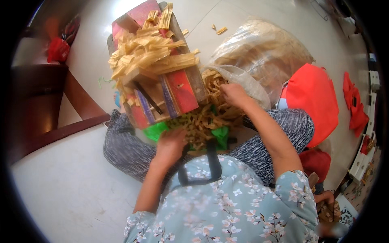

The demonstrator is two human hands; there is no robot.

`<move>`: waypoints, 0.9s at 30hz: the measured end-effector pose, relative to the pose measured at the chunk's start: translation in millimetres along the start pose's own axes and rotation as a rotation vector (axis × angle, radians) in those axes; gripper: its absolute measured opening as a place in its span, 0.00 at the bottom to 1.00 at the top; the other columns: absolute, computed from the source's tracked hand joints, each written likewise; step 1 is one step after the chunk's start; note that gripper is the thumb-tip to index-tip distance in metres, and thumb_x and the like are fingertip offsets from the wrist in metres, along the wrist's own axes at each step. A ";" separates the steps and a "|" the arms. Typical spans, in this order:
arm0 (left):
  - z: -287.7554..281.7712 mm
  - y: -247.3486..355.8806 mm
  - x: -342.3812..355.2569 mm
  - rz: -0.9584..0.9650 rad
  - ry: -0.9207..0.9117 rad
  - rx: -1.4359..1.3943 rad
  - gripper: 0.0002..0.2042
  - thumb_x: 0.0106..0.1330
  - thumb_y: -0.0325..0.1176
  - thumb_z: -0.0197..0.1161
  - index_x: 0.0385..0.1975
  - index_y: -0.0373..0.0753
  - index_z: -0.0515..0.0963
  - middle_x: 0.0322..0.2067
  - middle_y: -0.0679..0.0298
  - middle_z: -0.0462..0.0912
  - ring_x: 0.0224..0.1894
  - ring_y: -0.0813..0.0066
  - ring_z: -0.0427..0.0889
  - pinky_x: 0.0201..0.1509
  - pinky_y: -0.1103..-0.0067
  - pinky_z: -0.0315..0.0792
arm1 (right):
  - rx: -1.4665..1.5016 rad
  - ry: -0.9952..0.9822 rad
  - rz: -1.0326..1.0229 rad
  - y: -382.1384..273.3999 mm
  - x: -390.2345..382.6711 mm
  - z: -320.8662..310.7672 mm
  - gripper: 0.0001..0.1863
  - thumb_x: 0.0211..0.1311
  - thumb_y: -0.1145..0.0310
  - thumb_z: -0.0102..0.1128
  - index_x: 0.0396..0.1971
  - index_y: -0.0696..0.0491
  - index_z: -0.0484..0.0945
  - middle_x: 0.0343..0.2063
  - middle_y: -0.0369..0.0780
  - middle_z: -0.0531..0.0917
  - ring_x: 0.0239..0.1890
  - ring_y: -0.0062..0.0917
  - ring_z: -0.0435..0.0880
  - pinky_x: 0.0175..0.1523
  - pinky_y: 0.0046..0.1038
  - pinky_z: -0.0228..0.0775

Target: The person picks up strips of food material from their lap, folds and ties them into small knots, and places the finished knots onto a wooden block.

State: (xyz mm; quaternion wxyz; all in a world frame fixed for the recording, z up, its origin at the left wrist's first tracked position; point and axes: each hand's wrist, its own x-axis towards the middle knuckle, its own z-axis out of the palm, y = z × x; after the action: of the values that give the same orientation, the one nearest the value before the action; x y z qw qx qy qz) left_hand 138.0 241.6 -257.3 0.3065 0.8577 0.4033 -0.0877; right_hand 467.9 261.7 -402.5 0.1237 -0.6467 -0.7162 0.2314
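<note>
My right hand has its fingers curled among dried, ribbed yellow strips at the mouth of a clear plastic sack. Low on the left, my left hand rests at a heap of short cut pieces that lies by a bright green bag; its fingers are blurred and partly hidden. Above that heap slants a red-topped wooden board with a wooden block and a dark metal blade on it. Long yellow strips are piled on the board's far part.
A bright red bag stands right of my knee, beside the full sack. A few loose pieces lie on the pale tiled floor. At the left is dark wooden furniture. Another person's hand shows at the lower right.
</note>
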 end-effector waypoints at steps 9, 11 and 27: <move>-30.1 62.4 9.9 0.349 0.187 -0.556 0.31 0.52 0.23 0.67 0.61 0.40 0.73 0.63 0.50 0.72 0.63 0.52 0.73 0.64 0.68 0.70 | 0.725 -0.051 -0.447 -188.6 -100.8 -124.9 0.05 0.55 0.69 0.62 0.32 0.49 0.78 0.23 0.42 0.78 0.23 0.40 0.80 0.29 0.40 0.73; -9.0 56.8 16.2 0.519 0.056 -0.677 0.26 0.52 0.23 0.68 0.55 0.38 0.77 0.58 0.51 0.76 0.60 0.53 0.76 0.62 0.68 0.71 | 0.922 -0.027 -0.526 -215.5 -107.0 -133.2 0.06 0.54 0.72 0.61 0.33 0.52 0.76 0.23 0.43 0.78 0.27 0.42 0.81 0.31 0.41 0.71; -63.7 32.6 -49.1 0.029 0.439 -0.801 0.25 0.74 0.50 0.54 0.32 0.28 0.81 0.37 0.53 0.85 0.39 0.64 0.83 0.44 0.73 0.76 | 0.976 0.302 0.074 -152.6 -126.6 -225.7 0.10 0.63 0.75 0.60 0.44 0.59 0.77 0.33 0.35 0.83 0.33 0.12 0.79 0.35 0.18 0.70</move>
State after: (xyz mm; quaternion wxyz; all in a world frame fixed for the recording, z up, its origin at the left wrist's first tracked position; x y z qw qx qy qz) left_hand 123.8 232.4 -172.2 0.5227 0.6754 0.4487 0.2633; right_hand 459.7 167.2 -117.4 0.5053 -0.5647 -0.4754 0.4470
